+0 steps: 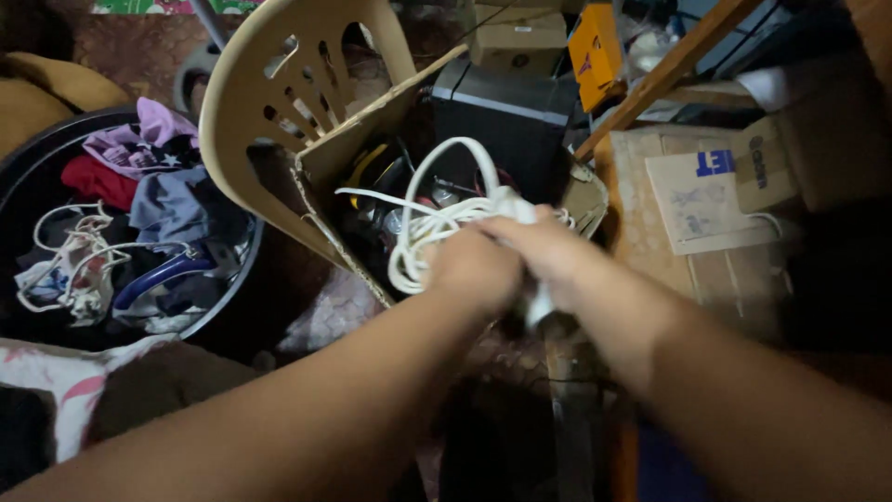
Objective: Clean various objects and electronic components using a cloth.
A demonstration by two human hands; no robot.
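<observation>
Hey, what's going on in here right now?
A person holds a bundle of white cable in both hands, left hand and right hand closed on it, over an open cardboard box of tools and wires. A beige plastic chair leans on the box. To the left, a dark round tub holds clothes.

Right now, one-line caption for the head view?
Left hand and right hand grip a coiled white cable above an open cardboard box.

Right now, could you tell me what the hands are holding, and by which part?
Both hands, left hand and right hand, grip a bundled white cord at one side of its coils.
</observation>
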